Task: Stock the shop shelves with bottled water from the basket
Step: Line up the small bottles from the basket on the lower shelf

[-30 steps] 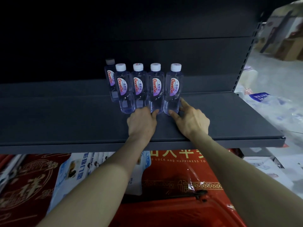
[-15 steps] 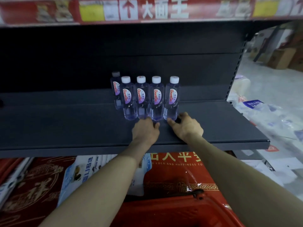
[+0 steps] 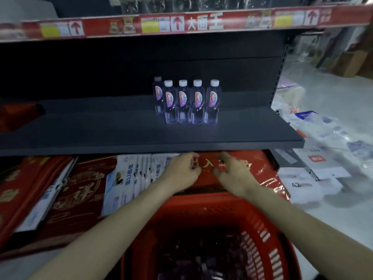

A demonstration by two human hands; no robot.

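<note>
Several clear water bottles (image 3: pixel 190 104) with white caps and red-purple labels stand upright in a tight row on the dark grey shelf (image 3: pixel 121 136), one more behind the leftmost. Both hands hang in the air below the shelf's front edge, over the far rim of the red basket (image 3: pixel 260 237). My left hand (image 3: pixel 181 172) and my right hand (image 3: pixel 232 172) have loosely curled fingers and hold nothing. The basket's inside is dark and blurred; its contents are not clear.
A red price strip (image 3: pixel 181 24) runs along the upper shelf. Under the grey shelf lie red printed packages (image 3: pixel 76 190) and white-blue packs (image 3: pixel 129 178). Plastic-wrapped goods and white boxes (image 3: pixel 314 174) cover the floor at right.
Both hands have left the bottles and come back off the shelf, down toward the basket. The view has pulled back, bringing the upper shelf and the basket into sight.
</note>
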